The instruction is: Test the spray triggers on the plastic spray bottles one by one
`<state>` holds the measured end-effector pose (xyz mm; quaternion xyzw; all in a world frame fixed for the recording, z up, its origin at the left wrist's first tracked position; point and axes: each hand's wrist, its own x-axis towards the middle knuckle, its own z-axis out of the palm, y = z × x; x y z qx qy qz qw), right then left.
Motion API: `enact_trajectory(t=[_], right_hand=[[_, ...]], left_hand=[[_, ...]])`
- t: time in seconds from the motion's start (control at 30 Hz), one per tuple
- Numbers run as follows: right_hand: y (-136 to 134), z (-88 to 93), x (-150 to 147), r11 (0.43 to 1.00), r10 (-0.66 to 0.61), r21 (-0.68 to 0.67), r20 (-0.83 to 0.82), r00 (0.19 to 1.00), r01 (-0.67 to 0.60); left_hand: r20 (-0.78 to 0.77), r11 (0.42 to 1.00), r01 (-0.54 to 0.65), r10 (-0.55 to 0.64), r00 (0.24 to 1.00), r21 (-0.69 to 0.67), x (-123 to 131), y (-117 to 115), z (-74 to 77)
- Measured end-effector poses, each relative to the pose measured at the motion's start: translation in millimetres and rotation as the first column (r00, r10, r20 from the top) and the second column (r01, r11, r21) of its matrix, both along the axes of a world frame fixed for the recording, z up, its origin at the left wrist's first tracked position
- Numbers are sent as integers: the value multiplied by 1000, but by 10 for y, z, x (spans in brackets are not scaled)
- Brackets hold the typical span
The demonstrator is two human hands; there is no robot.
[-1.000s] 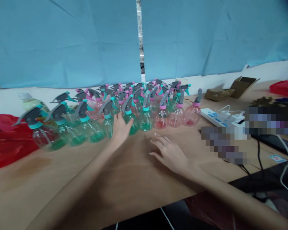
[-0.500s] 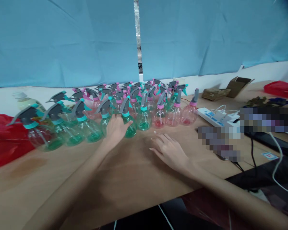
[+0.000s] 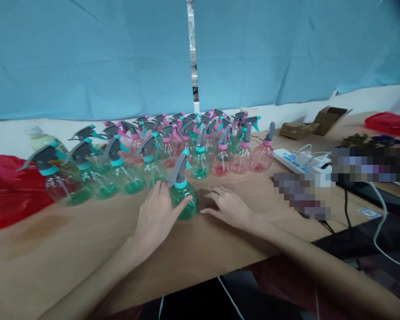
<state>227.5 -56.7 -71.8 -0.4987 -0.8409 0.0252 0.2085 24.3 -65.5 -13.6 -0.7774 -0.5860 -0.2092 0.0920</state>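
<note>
A clear green spray bottle point(image 3: 186, 198) with a grey and turquoise trigger head stands upright in front of the others. My left hand point(image 3: 158, 211) is wrapped round its left side, thumb across the front; some fingers are hidden behind it. Just to the bottle's right, my right hand point(image 3: 228, 205) hovers low over the table with fingers apart and nothing in them. Behind, a front row of green bottles runs left, one of them a green spray bottle point(image 3: 130, 180). Pink ones stand to the right, among them a pink spray bottle point(image 3: 222, 162). Several more crowd the rear.
A red plastic bag point(image 3: 13, 195) lies at the left, near a white-capped bottle point(image 3: 43, 138). On the right are a white power strip point(image 3: 293, 162) with plugs and cables, an open cardboard box point(image 3: 330, 121) and another red bag point(image 3: 390, 124). Blue cloth hangs behind.
My left hand has drawn the green spray bottle out of the row toward me. My right hand has shifted slightly and is now beside the bottle.
</note>
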Motion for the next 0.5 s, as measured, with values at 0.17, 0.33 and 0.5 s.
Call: enact_trajectory(t=[0.17, 0.33, 0.5], right_hand=[[21, -62, -14, 983, 145, -103, -50, 988, -149], [7, -33, -94, 958, 197, -187, -121, 973, -218], [31, 38, -237, 937, 231, -206, -239, 943, -282]], left_hand=[[99, 996, 73, -67, 993, -54, 13, -92, -60], [142, 992, 111, -102, 985, -62, -104, -126, -119], [202, 984, 120, -92, 975, -134, -207, -167, -111]])
